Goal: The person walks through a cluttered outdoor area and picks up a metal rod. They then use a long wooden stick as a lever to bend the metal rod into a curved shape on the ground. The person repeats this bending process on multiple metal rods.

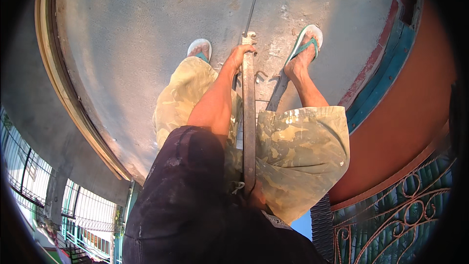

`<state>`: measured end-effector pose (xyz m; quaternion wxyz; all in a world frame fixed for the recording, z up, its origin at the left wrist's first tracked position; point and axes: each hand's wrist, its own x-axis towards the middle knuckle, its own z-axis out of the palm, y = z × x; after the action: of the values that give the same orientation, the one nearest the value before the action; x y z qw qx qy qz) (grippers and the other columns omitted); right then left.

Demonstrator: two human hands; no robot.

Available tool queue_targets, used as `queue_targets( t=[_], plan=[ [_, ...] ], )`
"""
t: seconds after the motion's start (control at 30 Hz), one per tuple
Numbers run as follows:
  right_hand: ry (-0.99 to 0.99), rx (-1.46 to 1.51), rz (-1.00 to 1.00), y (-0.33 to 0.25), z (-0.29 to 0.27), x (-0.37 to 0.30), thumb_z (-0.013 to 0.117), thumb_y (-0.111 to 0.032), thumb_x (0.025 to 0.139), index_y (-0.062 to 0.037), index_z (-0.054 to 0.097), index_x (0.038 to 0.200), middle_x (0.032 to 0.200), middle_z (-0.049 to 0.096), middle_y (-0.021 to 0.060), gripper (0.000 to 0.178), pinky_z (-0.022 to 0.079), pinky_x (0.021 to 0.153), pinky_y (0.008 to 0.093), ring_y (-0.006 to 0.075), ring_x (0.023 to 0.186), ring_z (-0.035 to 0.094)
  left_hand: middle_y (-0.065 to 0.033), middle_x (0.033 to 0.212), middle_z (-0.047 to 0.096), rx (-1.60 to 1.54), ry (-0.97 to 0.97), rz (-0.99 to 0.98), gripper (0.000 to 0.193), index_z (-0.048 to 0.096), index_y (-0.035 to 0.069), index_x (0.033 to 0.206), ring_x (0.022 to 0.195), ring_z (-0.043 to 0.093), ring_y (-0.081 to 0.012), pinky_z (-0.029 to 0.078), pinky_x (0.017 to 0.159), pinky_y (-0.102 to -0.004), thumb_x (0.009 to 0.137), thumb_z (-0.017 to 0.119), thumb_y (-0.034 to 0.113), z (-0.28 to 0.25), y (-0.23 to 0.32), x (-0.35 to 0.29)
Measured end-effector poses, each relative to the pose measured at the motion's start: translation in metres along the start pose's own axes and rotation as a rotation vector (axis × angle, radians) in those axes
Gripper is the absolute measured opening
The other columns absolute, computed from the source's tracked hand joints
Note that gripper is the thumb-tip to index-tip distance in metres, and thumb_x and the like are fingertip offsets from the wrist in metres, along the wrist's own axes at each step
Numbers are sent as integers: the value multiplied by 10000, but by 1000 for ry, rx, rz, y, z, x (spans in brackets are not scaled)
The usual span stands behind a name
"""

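Observation:
My left hand (pixel 238 56) is closed round the far part of a long, straight bar (pixel 249 112) that lies between my legs and points away from me. Wood or metal, I cannot tell which. Small pegs or notches stick out at its far end. From that end a thin dark metal rod (pixel 253 7) runs on across the ground. At the near end of the bar, low by my body, a bit of my right hand (pixel 256 196) shows; its fingers are hidden by shadow and clothing. Beyond the bar's right side lie a bent metal hook (pixel 261 76) and a dark wooden piece (pixel 279 90).
My sandalled feet stand apart on rough concrete ground (pixel 132 24), left and right of the bar. A curved ledge (pixel 49 54) borders the left. At right are a teal edge (pixel 391 73), an orange wall (pixel 410 93) and a scrolled metal gate (pixel 400 215).

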<state>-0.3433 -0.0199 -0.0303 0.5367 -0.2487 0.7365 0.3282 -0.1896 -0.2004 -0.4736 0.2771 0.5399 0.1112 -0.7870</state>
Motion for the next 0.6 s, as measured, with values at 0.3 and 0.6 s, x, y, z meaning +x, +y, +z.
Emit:
queue_targets(
  t=[0.3, 0.6],
  plan=[
    [11, 83, -96, 11, 11, 21, 753, -204, 748, -36, 410, 1306, 1014, 637, 294, 676, 485, 840, 452, 442, 983, 636, -153, 909, 644, 153, -44, 27, 379, 627, -10, 1031, 787, 645, -259, 543, 714, -399, 760, 643, 254, 53, -16, 20],
    [-6, 175, -366, -54, -191, 31, 713, -1, 747, 36, 488, 1295, 1021, 672, 178, 593, 491, 825, 311, 179, 918, 624, -236, 1419, 450, -65, 14, 99, 779, 418, -29, 1415, 1294, 426, -319, 284, 1108, -448, 939, 416, 588, 58, 19, -24]
  ],
)
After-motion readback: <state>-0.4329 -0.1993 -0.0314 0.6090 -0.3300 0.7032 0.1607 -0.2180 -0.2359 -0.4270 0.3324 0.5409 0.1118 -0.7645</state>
